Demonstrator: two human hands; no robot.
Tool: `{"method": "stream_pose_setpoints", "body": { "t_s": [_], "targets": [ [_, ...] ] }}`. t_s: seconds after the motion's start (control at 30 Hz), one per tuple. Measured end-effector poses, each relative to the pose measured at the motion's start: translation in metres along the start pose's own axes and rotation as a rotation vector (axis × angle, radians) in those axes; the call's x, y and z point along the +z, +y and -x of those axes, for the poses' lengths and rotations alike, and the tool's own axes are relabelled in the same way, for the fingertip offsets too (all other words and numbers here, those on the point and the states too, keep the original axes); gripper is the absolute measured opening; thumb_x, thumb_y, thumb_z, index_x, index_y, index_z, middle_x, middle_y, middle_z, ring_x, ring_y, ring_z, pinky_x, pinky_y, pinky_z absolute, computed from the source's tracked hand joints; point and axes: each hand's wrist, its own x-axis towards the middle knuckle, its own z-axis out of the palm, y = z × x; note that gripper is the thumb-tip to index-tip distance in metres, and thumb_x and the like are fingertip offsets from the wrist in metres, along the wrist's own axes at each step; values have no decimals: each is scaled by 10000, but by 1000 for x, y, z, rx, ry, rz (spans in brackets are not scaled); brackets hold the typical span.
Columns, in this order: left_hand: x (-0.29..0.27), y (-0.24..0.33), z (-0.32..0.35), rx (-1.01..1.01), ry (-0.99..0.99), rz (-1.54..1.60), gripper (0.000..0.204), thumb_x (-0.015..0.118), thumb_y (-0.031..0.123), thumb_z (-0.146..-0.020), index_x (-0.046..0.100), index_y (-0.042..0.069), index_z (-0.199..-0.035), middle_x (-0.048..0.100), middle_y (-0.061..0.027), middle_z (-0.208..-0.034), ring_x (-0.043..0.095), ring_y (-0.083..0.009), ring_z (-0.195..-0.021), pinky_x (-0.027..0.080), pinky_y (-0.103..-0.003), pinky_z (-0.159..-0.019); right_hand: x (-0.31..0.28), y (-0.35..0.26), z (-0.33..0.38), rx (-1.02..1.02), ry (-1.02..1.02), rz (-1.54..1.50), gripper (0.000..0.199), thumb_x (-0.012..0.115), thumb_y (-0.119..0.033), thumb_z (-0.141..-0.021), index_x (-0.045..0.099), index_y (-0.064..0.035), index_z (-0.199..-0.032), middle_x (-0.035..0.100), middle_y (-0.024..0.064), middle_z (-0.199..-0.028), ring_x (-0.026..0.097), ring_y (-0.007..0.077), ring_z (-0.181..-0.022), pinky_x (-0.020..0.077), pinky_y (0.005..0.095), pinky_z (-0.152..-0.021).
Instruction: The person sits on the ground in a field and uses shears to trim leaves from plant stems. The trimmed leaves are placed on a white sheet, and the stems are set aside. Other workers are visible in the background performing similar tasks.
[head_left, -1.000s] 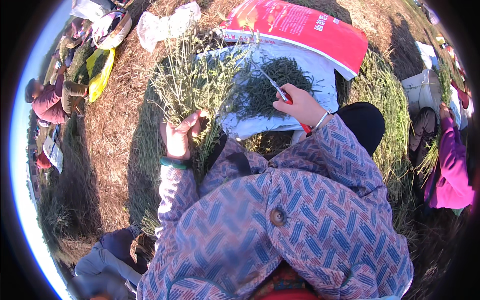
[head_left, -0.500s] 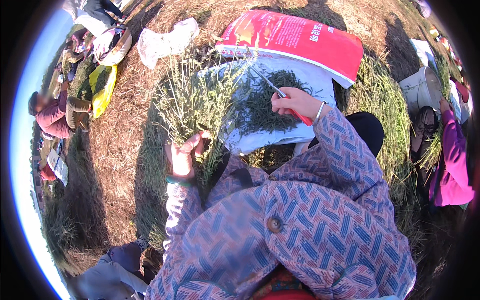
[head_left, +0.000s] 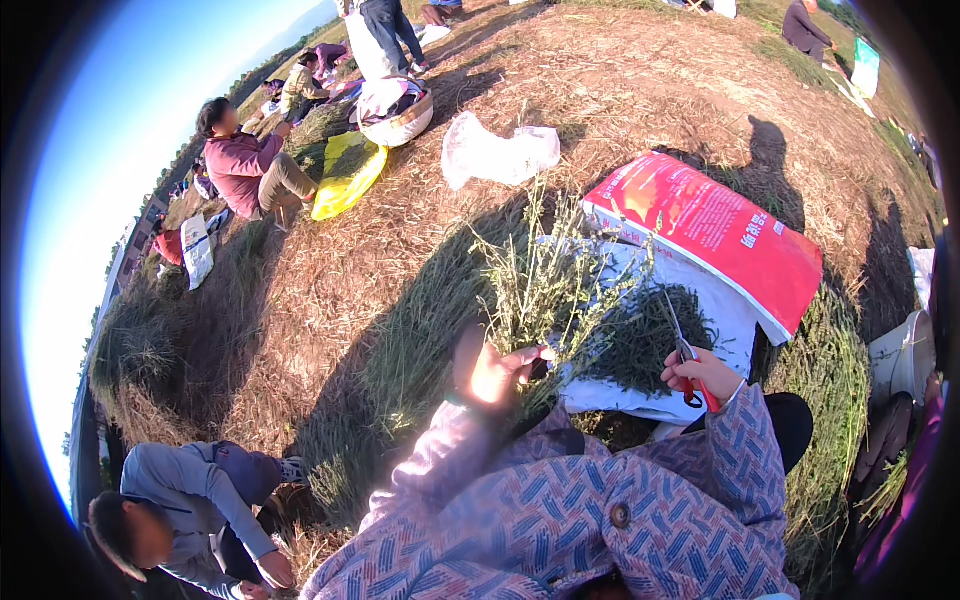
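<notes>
My left hand (head_left: 488, 372) is closed around the lower stems of a bunch of green leafy stalks (head_left: 535, 290), whose tops fan upward. In my right hand (head_left: 712, 374) is a pair of scissors (head_left: 684, 347) with red handles, the metal blades pointing up and away beside the bunch. I cannot tell whether the blades touch any stalk. Under both, a heap of dark green clippings (head_left: 640, 350) lies on a white sack (head_left: 735, 325) spread before my knees. The sack's red printed part (head_left: 710, 230) covers its far side.
Cut stalks (head_left: 815, 420) are piled to the right, near a whitish bucket (head_left: 900, 355). Beyond lie a clear plastic bag (head_left: 495, 150), a basket (head_left: 400, 125) and a yellow sack (head_left: 350, 180). A seated person (head_left: 240, 165) is at left; another person (head_left: 190, 500) bends at lower left.
The view has swung left, so my hands and the sack sit farther right and lower. The person at lower left shows more fully. Both hands keep their hold on stalks and scissors.
</notes>
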Motion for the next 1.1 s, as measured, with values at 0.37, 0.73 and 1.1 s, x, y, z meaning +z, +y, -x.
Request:
{"method": "stream_pose_setpoints", "body": {
  "t_s": [0.37,0.73,1.1],
  "targets": [
    [34,39,9,85,34,1,254,589,119,-905,634,-87,-1048,706,-168,-968,568,-161,-622,487,-291,-620,29,-42,-20,-170,71,60,170,600,-191,-902,582,-22,-903,594,30,-693,559,99,-549,486,248,-529],
    [24,30,4,14,40,-121,276,699,221,-862,720,-36,-960,724,-138,-975,692,-221,-814,539,-324,-774,27,-39,-8,-231,193,210,338,614,-297,-914,550,-10,-748,560,25,-631,542,106,-487,461,269,-475],
    [27,19,5,175,108,-29,343,723,166,-858,607,-6,-1131,715,-109,-904,687,-213,-808,533,-323,-745,17,-29,11,-185,286,181,294,621,-264,-922,567,-10,-785,534,17,-624,514,100,-491,437,261,-473]
  ]
}}
